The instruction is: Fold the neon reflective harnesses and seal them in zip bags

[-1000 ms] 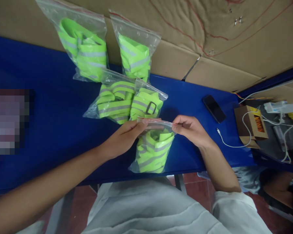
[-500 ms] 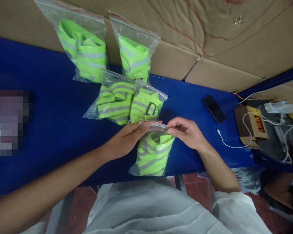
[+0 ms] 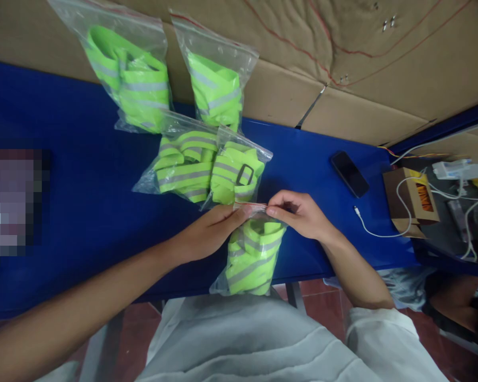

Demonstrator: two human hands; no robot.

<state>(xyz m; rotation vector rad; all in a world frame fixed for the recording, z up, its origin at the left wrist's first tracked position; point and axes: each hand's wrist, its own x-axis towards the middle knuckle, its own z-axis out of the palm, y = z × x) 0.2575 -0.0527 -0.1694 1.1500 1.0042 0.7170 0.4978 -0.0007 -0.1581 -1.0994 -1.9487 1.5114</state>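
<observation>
A clear zip bag (image 3: 255, 260) with a folded neon-green reflective strap inside hangs at the table's front edge, its red-lined top between my hands. My left hand (image 3: 213, 231) pinches the left part of that top edge. At the top's right part, the thumb and fingers of my right hand (image 3: 300, 215) are closed on the plastic. Just beyond my hands lie two more bagged straps: one bag (image 3: 237, 170) shows a black buckle, and the other bag (image 3: 187, 164) is to its left, partly under it.
Two further bagged straps, a left bag (image 3: 131, 85) and a right bag (image 3: 215, 90), lean on the cardboard wall (image 3: 279, 95). On the blue table (image 3: 83, 212) are a black phone (image 3: 349, 174), a white cable (image 3: 376, 235) and a cardboard box (image 3: 406, 201). Another person's arm (image 3: 450, 297) shows at right.
My right hand has slid slightly left along the bag's top, closer to my left hand. My left hand has shifted a little to the right. The bag's bottom hangs slightly lower.
</observation>
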